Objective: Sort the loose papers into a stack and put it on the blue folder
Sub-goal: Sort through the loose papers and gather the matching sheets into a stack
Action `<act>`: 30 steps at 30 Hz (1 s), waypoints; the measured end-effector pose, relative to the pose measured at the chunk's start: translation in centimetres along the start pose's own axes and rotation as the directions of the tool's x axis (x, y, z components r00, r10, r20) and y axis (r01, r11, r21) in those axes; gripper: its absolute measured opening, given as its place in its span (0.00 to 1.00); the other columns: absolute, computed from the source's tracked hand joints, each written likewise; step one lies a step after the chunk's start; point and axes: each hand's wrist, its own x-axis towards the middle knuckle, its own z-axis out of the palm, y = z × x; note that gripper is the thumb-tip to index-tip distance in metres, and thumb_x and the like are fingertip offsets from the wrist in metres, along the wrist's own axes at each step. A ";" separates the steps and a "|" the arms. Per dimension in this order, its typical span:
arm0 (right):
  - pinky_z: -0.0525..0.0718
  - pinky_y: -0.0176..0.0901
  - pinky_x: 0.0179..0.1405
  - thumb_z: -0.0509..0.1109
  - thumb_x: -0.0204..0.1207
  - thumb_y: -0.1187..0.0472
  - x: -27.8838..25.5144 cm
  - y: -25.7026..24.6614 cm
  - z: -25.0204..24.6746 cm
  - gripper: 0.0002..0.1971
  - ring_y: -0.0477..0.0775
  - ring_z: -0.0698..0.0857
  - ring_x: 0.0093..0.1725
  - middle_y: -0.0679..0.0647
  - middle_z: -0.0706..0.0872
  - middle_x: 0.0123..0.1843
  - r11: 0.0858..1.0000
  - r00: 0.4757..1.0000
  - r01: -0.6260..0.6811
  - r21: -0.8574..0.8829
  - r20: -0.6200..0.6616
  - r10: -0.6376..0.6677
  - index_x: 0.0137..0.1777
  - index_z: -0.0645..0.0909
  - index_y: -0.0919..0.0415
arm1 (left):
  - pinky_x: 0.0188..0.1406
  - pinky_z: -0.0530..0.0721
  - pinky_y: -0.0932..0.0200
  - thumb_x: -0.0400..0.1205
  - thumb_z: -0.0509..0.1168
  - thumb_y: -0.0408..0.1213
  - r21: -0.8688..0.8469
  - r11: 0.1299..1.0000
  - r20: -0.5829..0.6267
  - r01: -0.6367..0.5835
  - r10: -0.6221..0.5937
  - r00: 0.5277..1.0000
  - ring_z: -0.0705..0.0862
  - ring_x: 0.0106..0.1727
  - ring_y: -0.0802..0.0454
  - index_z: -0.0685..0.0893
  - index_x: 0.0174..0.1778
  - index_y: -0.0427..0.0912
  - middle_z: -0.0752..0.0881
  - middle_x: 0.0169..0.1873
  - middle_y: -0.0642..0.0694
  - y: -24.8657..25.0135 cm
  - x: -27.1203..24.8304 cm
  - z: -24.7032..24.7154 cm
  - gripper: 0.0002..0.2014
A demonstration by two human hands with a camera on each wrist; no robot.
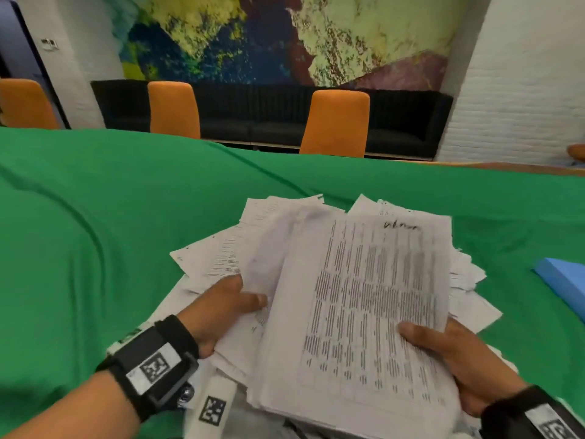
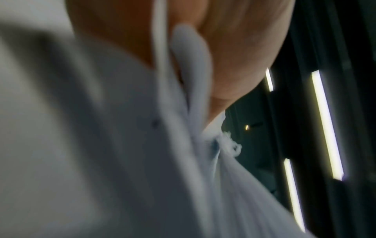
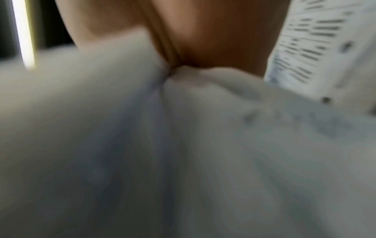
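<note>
An untidy bundle of white printed papers [image 1: 354, 299] is lifted above the green table, its sheets fanned out at different angles. My left hand [image 1: 221, 307] grips the bundle's left side, thumb on top. On the lower right edge my right hand [image 1: 443, 346] holds it, thumb pressed on the top sheet of printed columns. More loose sheets [image 1: 474, 307] lie underneath on the cloth. A corner of the blue folder [image 1: 560, 275] shows at the right edge of the head view. Both wrist views are blurred, filled by paper [image 2: 101, 145] [image 3: 183, 145] and palm.
A green cloth [image 1: 95, 232] covers the table, with wide bare cloth to the left and beyond the papers. Orange chairs [image 1: 335, 122] stand along the far edge, with a black sofa and a painted wall behind.
</note>
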 end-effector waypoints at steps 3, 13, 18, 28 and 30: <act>0.94 0.62 0.37 0.67 0.73 0.70 -0.8 -2.1 -0.7 0.20 0.74 0.94 0.49 0.74 0.91 0.59 0.991 0.994 0.113 0.068 -0.002 -0.114 0.66 0.84 0.67 | 0.49 0.93 0.37 0.80 0.67 0.27 -0.277 0.959 0.038 -0.063 0.076 0.996 0.91 0.49 0.31 0.83 0.66 0.30 0.90 0.57 0.27 1.3 -0.6 -0.1 0.17; 0.94 0.67 0.44 0.68 0.72 0.71 0.4 -0.8 -1.1 0.22 0.74 0.93 0.53 0.72 0.91 0.60 0.993 0.995 0.098 0.066 -0.024 -0.096 0.68 0.83 0.68 | 0.48 0.92 0.40 0.84 0.63 0.32 -0.409 0.912 0.046 -0.023 0.045 0.998 0.93 0.48 0.33 0.89 0.61 0.36 0.92 0.55 0.31 -1.1 -1.6 2.1 0.14; 0.92 0.67 0.53 0.70 0.78 0.72 1.7 1.7 0.2 0.19 0.75 0.91 0.57 0.72 0.91 0.60 1.000 1.000 -0.004 -0.026 0.007 0.004 0.69 0.82 0.68 | 0.69 0.83 0.35 0.81 0.74 0.42 -0.306 0.952 0.154 -0.006 0.055 0.987 0.89 0.66 0.36 0.83 0.72 0.41 0.89 0.66 0.37 -1.8 -1.1 2.9 0.23; 0.93 0.63 0.48 0.68 0.76 0.60 1.4 -2.7 -0.4 0.24 0.70 0.92 0.59 0.67 0.90 0.65 0.926 0.926 0.377 0.030 0.009 -0.378 0.73 0.77 0.58 | 0.49 0.92 0.41 0.63 0.78 0.40 -0.200 0.930 0.272 -0.307 0.354 0.895 0.92 0.56 0.31 0.84 0.66 0.40 0.91 0.59 0.33 2.9 -1.6 3.2 0.33; 0.94 0.60 0.45 0.72 0.79 0.63 0.9 -4.1 -0.1 0.17 0.68 0.94 0.53 0.69 0.91 0.61 0.885 0.884 0.466 -0.008 -0.033 -0.466 0.68 0.81 0.62 | 0.54 0.91 0.38 0.65 0.78 0.44 -0.115 0.910 0.238 -0.398 0.415 0.878 0.92 0.58 0.34 0.81 0.70 0.41 0.92 0.60 0.38 3.5 -1.1 4.0 0.35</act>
